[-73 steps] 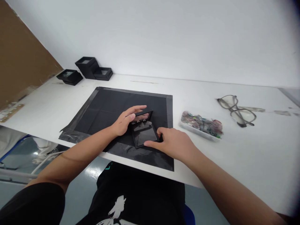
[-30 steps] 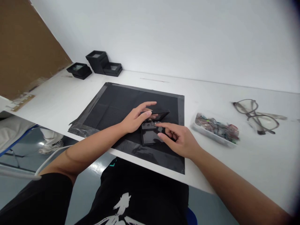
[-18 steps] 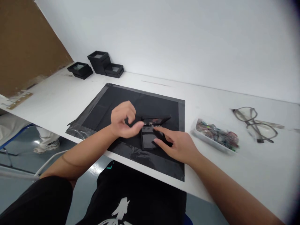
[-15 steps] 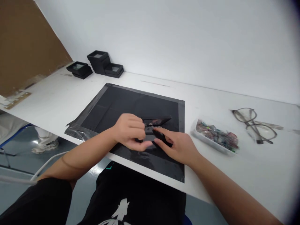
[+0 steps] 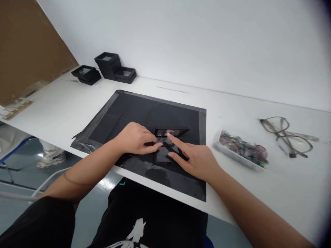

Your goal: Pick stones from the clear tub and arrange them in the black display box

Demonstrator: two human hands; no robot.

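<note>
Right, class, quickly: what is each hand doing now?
Left hand: curled, fingertips pressing the open black case, nothing gripped.
Right hand: open, index finger pointing into the case.

1. A white table [image 5: 258, 193] is seen running along a white wall.
2. A black square mat [image 5: 134, 113], edged with dark tape, is laid flat near the front edge.
3. A small open black case [image 5: 168, 144] is set on the mat.
4. Three black boxes [image 5: 106, 67] are grouped at the far left corner.
5. A shallow clear tray [image 5: 239, 148] of small colourful pieces, possibly beads, is placed right of the mat.
6. Eyeglasses [image 5: 287, 136] are laid further right.
</note>
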